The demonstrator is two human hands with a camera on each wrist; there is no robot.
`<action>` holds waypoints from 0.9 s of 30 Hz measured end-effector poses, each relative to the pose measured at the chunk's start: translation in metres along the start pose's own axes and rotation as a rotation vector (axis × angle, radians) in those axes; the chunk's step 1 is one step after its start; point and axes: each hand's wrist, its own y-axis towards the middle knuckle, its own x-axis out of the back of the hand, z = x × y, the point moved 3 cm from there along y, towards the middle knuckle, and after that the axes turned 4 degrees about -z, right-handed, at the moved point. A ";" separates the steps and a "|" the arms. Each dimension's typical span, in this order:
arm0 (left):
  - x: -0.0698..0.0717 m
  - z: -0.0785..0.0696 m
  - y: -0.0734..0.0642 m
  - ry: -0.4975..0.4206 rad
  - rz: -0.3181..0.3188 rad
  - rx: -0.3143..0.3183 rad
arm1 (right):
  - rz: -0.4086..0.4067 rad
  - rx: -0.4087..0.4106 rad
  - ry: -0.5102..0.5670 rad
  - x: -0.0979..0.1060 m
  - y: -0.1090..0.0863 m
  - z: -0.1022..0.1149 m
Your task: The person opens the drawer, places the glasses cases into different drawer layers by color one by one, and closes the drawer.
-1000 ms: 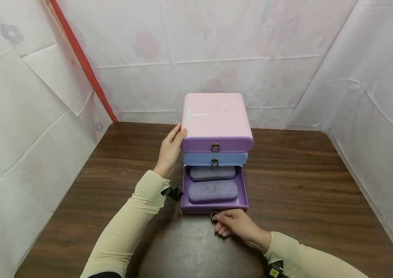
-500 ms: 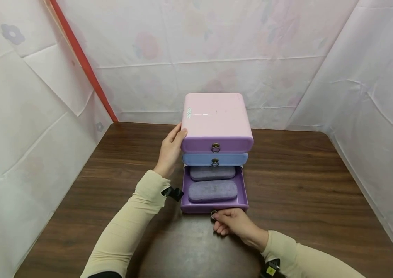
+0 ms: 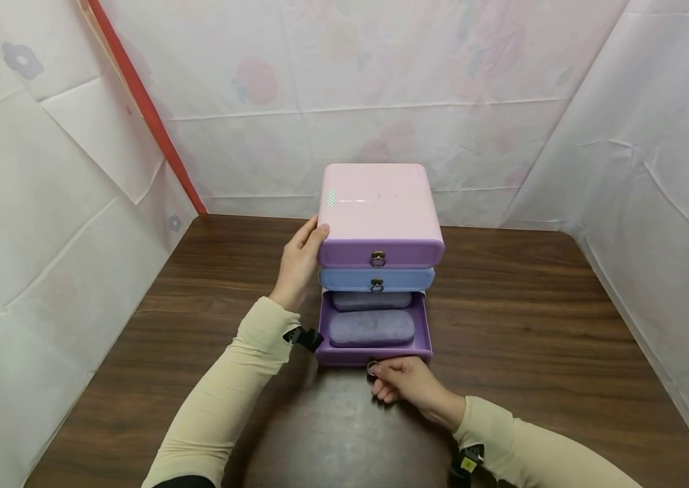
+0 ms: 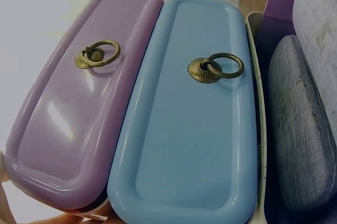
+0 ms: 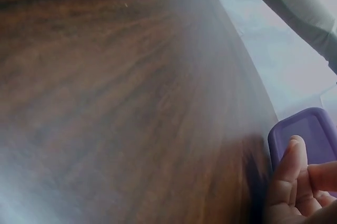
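Observation:
A small desktop drawer unit with a pink top stands on the table. Its purple bottom drawer is pulled out, showing two grey-purple fabric-covered oblong cases, a front case and a rear case partly hidden under the unit. My right hand pinches the ring pull on that drawer's front. My left hand rests against the unit's left side, thumb near the top front corner. Above, the blue middle drawer and the light purple top drawer are closed, each with a brass ring.
The dark wooden table extends on both sides of the unit. White patterned sheeting hangs behind and at both sides. A red strip runs down at the back left.
The bottom drawer has slid slightly inward, away from me, and my right hand has moved with it. More of the rear case is now hidden. My left hand has stayed in place.

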 end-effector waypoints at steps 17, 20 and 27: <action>-0.001 -0.007 0.001 -0.071 0.023 0.077 | -0.057 0.053 -0.002 0.008 0.031 0.011; -0.001 -0.008 0.001 -0.066 0.024 0.086 | -0.081 0.049 -0.004 0.012 0.041 0.014; 0.000 -0.008 0.000 -0.068 0.021 0.095 | -0.130 0.063 -0.011 0.020 0.064 0.021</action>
